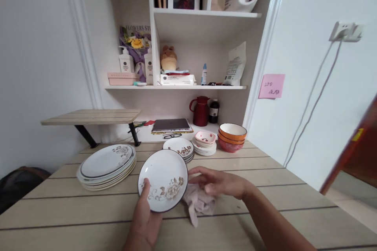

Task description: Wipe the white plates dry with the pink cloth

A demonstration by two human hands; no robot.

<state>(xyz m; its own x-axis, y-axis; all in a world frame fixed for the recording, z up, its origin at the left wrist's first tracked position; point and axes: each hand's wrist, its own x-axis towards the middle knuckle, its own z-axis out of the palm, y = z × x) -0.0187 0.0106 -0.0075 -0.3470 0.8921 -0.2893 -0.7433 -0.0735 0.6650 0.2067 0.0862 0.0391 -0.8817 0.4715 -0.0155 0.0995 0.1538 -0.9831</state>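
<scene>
Held above the table (88,215), nearer than its back edge, the floral plate (163,174) is grasped by the left hand (143,217), thumb on top and fingers beneath, presumably steadying its tilt; the right hand (222,183) extends loose fingers over a crumpled cloth (202,203), contact unclear.

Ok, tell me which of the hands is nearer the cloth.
Right. The right hand is at the cloth's upper edge in view, contact unclear; the left hand is farther off, to the cloth's left, holding a plate.
</scene>
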